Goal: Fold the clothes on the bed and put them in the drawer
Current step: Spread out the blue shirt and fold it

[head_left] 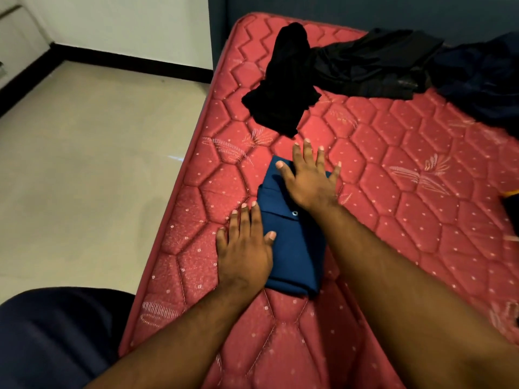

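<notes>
1. A dark blue garment folded into a compact rectangle [292, 248] is seen lying on the red quilted mattress [393, 153], near its left edge. A small metal eyelet or snap is visible on its upper layer.
2. The left hand [244, 248] is laid flat along the bundle's left edge, fingers straight and spread, part on cloth, part on mattress. Nothing is gripped.
3. The right hand [310, 178] is pressed flat over the far end of the bundle, fingers extended past its edge. Nothing is gripped by it either.
4. Step judged: the fold is being flattened and squared. Folding of this piece appears all but finished.
5. Next move, as judged: the bundle must be lifted from beneath with both hands so the layers are not disturbed, then carried to the drawer. No drawer can be identified with certainty in view.
6. Work remaining: a crumpled black garment [283, 85] lies unfolded further up the mattress; beside it a dark striped garment [370, 66] is heaped, and a navy cloth [483, 80] is bunched at the right.
7. Textures: the blue fabric looks smooth, matte and firm-creased; the mattress is satin-like, stitched in hexagons, with pale dots and leaf motifs.
8. A pale tiled floor [84, 164] is noted left of the bed.
</notes>
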